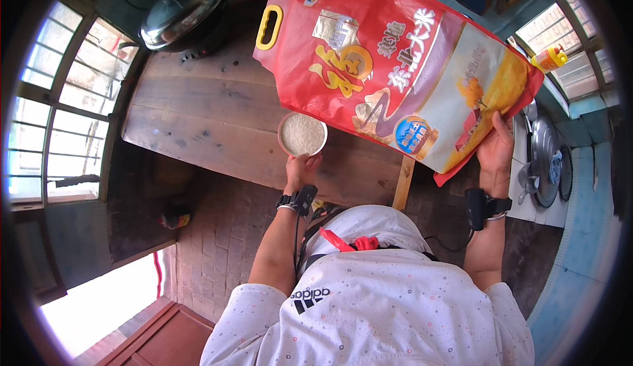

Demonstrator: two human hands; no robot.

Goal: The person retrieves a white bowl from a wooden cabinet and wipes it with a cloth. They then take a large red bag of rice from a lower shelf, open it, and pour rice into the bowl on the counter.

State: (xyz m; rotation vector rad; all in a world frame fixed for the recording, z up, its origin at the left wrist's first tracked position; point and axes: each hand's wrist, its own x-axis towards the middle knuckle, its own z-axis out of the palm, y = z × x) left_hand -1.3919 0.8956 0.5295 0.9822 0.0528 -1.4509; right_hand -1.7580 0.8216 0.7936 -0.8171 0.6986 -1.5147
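Note:
My left hand [302, 167] grips the near rim of a small round bowl filled with white rice grains [302, 133], held over the wooden table. In my right hand [496, 146] is the bottom end of a large red plastic rice bag [341, 64], with the thumb on its printed face. The bag is tilted, its bottom end to my right and its yellow carry handle [269, 27] at the far left end. Its lower edge passes close by the bowl's right side. The bag's opening and my right fingers behind it are hidden.
Beneath the bowl stretches a worn wooden table [198, 104]. A large lidded metal pot [183, 12] stands at its far left. Pot lids [545, 161] and a ladle [528, 183] lie on a white tiled counter at right. A yellow-capped bottle [549, 59] stands near the right window.

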